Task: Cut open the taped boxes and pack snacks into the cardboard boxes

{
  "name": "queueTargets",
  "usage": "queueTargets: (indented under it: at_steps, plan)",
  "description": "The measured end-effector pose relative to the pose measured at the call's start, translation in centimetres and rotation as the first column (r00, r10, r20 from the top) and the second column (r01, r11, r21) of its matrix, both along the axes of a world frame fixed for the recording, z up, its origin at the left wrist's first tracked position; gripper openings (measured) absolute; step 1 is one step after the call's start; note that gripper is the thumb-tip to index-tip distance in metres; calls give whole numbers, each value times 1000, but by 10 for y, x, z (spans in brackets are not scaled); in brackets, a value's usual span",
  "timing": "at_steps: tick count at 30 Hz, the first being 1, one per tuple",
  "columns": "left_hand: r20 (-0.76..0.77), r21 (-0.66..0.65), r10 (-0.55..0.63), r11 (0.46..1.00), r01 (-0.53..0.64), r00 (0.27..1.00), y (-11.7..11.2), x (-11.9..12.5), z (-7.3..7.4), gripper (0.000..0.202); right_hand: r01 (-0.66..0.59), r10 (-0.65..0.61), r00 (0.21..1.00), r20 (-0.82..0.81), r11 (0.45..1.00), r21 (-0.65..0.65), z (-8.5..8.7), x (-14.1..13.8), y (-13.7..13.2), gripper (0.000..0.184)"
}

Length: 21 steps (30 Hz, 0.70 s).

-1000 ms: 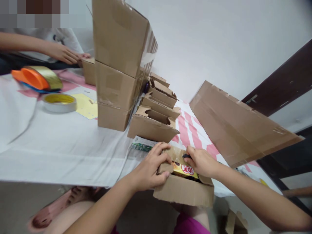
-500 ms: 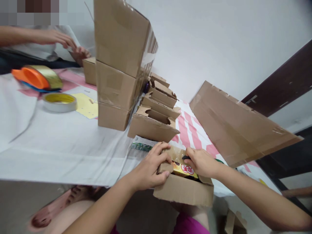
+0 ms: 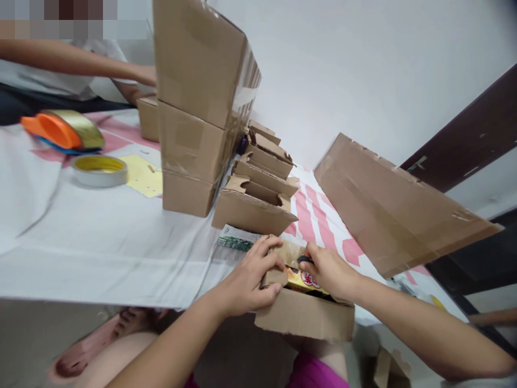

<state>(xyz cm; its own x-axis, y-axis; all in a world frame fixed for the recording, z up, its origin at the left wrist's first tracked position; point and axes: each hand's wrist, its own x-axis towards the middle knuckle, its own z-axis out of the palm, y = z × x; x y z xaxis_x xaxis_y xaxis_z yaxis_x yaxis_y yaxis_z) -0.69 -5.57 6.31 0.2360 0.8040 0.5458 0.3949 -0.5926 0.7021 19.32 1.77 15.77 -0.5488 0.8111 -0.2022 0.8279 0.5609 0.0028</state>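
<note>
An open cardboard box (image 3: 305, 315) sits at the table's front edge, its front flap folded down towards me. A yellow printed package (image 3: 297, 277) with red lettering lies inside it. My left hand (image 3: 258, 275) is closed over the box's left side, fingers on top and thumb at the near side flap. Over the right part of the box, my right hand (image 3: 329, 272) pinches a small black object (image 3: 306, 259), whose kind I cannot make out. That hand partly covers the package. A green-and-white printed strip (image 3: 236, 238) lies just behind my left hand.
Taped cartons (image 3: 191, 145) form a tall stack left of centre. Several open boxes (image 3: 254, 207) stand in a row behind my hands. A large cardboard sheet (image 3: 388, 210) leans at right. Tape rolls (image 3: 99, 171) lie left; a co-worker's arm (image 3: 100, 69) reaches behind the stack.
My right hand has shifted slightly left with the black object, covering more of the package's lettering. My left hand stays put. The co-worker's hands have moved right, behind the carton stack.
</note>
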Motion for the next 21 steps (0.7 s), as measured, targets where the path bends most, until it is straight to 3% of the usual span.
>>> queueTargets:
  at_steps: [5, 9, 14, 18, 21]
  plan:
    - [2, 7, 7, 1000, -7, 1000, -1, -1, 0, 27, 8, -11, 999, -49, 997, -72, 6, -3, 9, 10]
    - [10, 10, -7, 1000, 7, 1000, -1, -2, 0, 26, -39, 43, 996, -83, 998, 51, 17, 5, 19, 10]
    - [11, 2, -10, 1000, 10, 1000, 0, -2, 1, 25, -259, 264, 963, -55, 963, 76, 19, 16, 19, 23]
    - [3, 7, -1, 1000, 1, 1000, 0, -2, -1, 27, -530, 515, 848, 124, 824, 201, 14, 18, 21, 27]
    - [1, 17, 4, 1000, -4, 1000, 1, -2, -2, 26, -712, 675, 701, 228, 682, 170, 14, 16, 27, 30]
